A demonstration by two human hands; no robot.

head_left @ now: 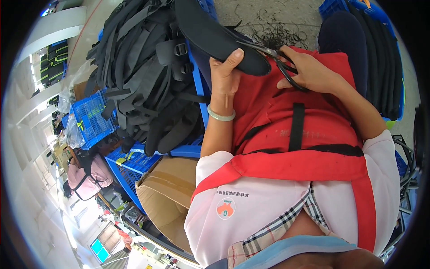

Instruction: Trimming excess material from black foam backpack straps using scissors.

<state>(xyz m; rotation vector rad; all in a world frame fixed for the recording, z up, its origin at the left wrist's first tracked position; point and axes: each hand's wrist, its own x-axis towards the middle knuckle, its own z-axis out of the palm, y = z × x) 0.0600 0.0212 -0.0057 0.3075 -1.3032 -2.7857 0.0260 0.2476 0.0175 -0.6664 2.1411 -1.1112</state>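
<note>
My left hand is closed on a long, curved black padded strap, with the thumb lying on its upper face. The strap's rounded end points toward my lap, over the red apron. In my right hand is a pair of scissors with black handles, my fingers through the loops. The metal blades lie along the strap's edge, near its rounded end. Whether the blades are apart or closed I cannot tell.
Black straps with buckles are heaped over a blue crate at left. Another blue crate at right holds long black pads. Thin black trimmings litter the floor ahead. A cardboard box stands beside me; a person in pink is farther left.
</note>
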